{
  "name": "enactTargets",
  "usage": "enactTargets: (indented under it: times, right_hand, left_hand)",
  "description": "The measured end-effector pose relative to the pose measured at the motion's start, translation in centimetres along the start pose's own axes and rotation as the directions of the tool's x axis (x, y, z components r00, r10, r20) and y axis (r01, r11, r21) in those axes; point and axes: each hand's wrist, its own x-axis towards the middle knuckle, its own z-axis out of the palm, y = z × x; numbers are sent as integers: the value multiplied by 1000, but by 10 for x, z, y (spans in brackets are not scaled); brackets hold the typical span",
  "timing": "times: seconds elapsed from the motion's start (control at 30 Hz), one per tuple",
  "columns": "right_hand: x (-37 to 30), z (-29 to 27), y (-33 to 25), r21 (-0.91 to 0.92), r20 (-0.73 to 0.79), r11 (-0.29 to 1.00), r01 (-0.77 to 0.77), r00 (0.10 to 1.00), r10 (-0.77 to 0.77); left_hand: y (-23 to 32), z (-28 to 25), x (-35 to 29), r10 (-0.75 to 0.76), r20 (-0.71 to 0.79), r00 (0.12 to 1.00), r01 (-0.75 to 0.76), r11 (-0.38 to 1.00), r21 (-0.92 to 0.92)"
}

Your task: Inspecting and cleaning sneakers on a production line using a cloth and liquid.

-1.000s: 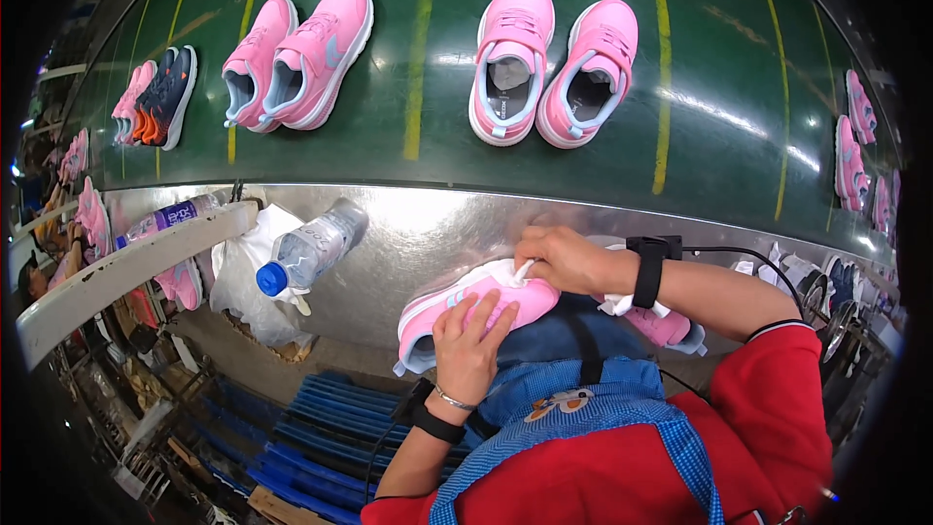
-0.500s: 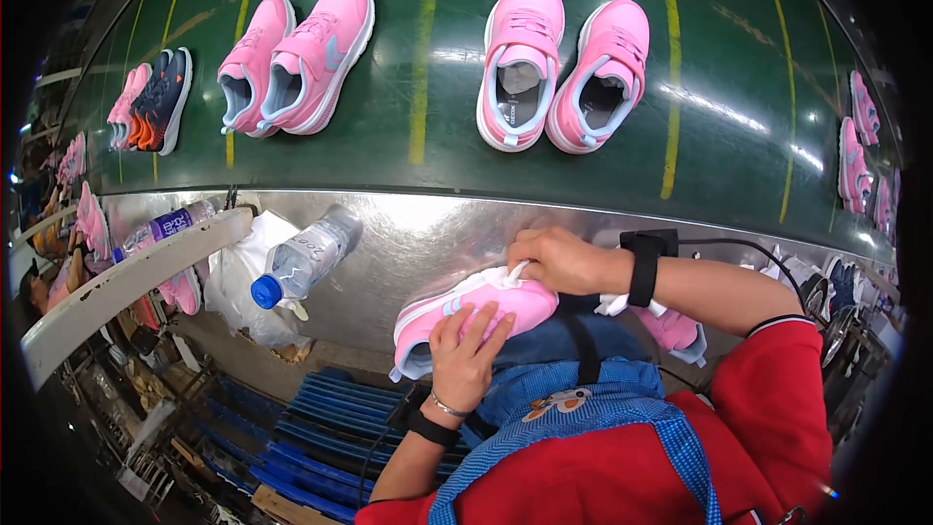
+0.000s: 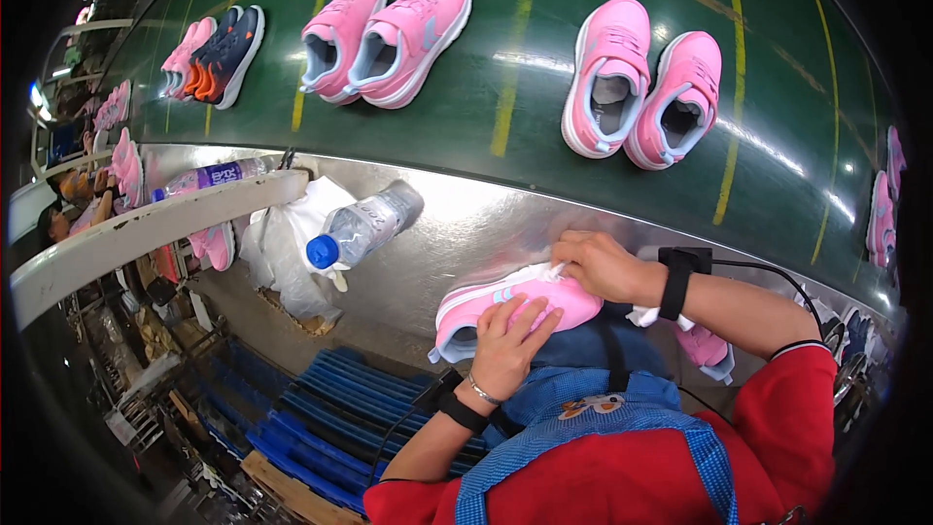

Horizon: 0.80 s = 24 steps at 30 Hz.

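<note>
A pink sneaker [image 3: 581, 303] with a white sole lies tilted in front of me, its sole edge towards the conveyor and its opening to the left. My left hand [image 3: 510, 342] rests on its side with the fingers spread, steadying it from the near side. At the toe end, my right hand [image 3: 601, 266] pinches a white cloth [image 3: 550, 272] against the sole's edge. The fingertips inside the cloth are partly hidden. Beneath my right forearm, another pink shoe [image 3: 707, 348] sits beside some white material.
Beyond a metal ledge [image 3: 466, 204], a green conveyor belt [image 3: 466, 136] carries a left pair of pink sneakers [image 3: 413, 39], a right pair [image 3: 610, 68] and dark blue shoes [image 3: 233, 58]. A blue-capped bottle [image 3: 369, 224], plastic bag [image 3: 277, 253] and pale rail [image 3: 146, 224] are left.
The view has swung left, so everything sits farther right in the picture. My right hand with the cloth has shifted slightly along the sole edge; the left hand stays on the shoe.
</note>
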Motion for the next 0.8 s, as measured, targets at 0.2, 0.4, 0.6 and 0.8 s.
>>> enactTargets:
  times: [0.2,0.4,0.6,0.8]
  right_hand:
    - [-24,-14,-24,-131,-96,986,-106,991,94]
    - [-107,-78,-121,-63,-540,988,-141,837,85]
    - [-324,-104,-141,101,-972,923,-372,-236,11]
    - [-545,-108,-67,269,-905,462,-845,-385,-178]
  left_hand:
    - [3,-5,6,43,6,999,-43,998,-56]
    - [4,-19,0,107,-2,994,-107,994,5]
    - [-11,-65,-1,139,312,940,-82,978,-190]
    - [-53,-90,26,106,679,726,115,955,-272]
